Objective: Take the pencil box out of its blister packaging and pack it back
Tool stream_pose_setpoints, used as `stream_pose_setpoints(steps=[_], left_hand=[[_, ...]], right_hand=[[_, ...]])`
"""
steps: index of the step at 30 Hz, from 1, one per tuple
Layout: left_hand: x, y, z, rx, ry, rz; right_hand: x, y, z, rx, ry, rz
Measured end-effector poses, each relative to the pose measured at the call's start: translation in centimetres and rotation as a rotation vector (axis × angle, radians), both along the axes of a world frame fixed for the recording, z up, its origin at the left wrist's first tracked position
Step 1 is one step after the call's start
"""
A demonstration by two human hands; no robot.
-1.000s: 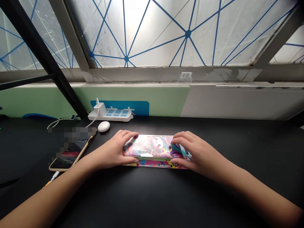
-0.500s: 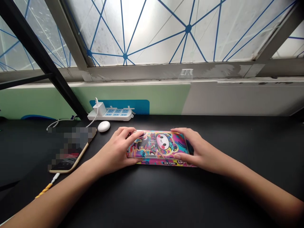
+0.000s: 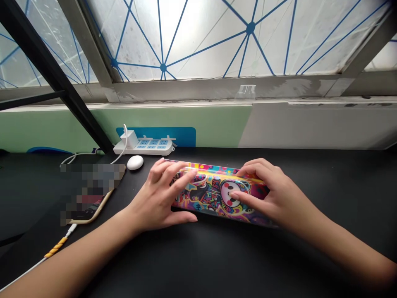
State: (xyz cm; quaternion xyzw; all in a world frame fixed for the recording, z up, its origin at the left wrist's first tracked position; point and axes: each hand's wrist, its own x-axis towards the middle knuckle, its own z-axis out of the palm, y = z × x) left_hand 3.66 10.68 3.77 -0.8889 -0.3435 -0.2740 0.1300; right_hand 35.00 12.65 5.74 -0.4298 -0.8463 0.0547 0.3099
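Note:
A brightly printed pencil box (image 3: pixel 204 194) with a white cartoon face lies on the black desk, tipped so its long back side shows along the far edge. My left hand (image 3: pixel 164 194) is around its left end, fingers over the top and far edge, thumb stretched out along the near side. Around the right end is my right hand (image 3: pixel 266 190), thumb on the printed face and fingers at the far edge. The hands cover both ends of the box.
On the left a phone (image 3: pixel 107 203) with a partly blurred screen lies on the desk (image 3: pixel 198 265), a cable plugged in. Near it sit a round white case (image 3: pixel 135 162) and a white power strip (image 3: pixel 149 146) against the wall. A black post (image 3: pixel 58 78) slants across the upper left.
The pencil box has tipped towards me and turned, its right end coming nearer. The lettered near side has gone from sight. My right hand has shifted right, and my left thumb has spread away.

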Motion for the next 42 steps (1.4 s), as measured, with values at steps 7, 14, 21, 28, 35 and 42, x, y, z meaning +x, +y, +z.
stream_pose_setpoints(steps=[7, 14, 21, 28, 35, 42], left_hand=[[-2.1, 1.1, 1.2, -0.238, -0.335, 0.124], [-2.3, 1.2, 1.6, -0.115, -0.15, -0.082], [-1.6, 0.5, 2.6, -0.257, -0.164, -0.079], [-2.6, 1.7, 2.1, -0.518, -0.327, 0.384], [-3.6, 2.8, 1.4, -0.978, -0.363, 0.463], [-3.4, 2.8, 1.3, -1.06, -0.368, 0.475]], right_hand=[[0.1, -1.1, 0.7, 0.367, -0.113, 0.03], [-1.7, -2.0, -0.7, 0.602, -0.376, 0.129], [-2.2, -2.5, -0.9, 0.52, -0.471, 0.103], [-2.3, -2.9, -1.2, 0.468, -0.539, 0.063], [-1.9, -2.5, -1.7, 0.442, -0.61, 0.041], [-2.1, -2.1, -2.6, 0.368, -0.538, 0.113]])
